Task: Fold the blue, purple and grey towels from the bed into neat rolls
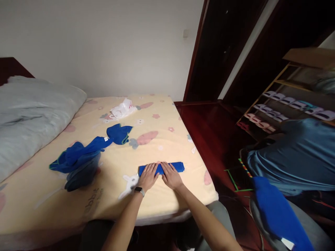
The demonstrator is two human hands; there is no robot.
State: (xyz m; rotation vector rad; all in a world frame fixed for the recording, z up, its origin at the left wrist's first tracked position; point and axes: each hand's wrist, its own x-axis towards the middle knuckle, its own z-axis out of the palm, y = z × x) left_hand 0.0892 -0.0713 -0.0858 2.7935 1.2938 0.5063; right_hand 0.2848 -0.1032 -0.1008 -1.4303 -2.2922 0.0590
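Observation:
A blue cloth (176, 166) folded into a narrow strip lies on the yellow patterned bed cover (162, 146) near its front edge. My left hand (148, 176), with a watch on the wrist, lies flat on the strip's left part, fingers stretched out. My right hand (170, 175) presses flat on the strip just beside it, fingers extended too. Both hands touch side by side over the cloth's middle.
A heap of blue cloths (78, 157) lies to the left, another blue cloth (119, 134) behind it, and a white plastic bag (123, 109) farther back. A grey duvet (28, 115) fills the left. Dark red floor, a shoe rack (285, 104) and blue fabrics (293, 157) are at right.

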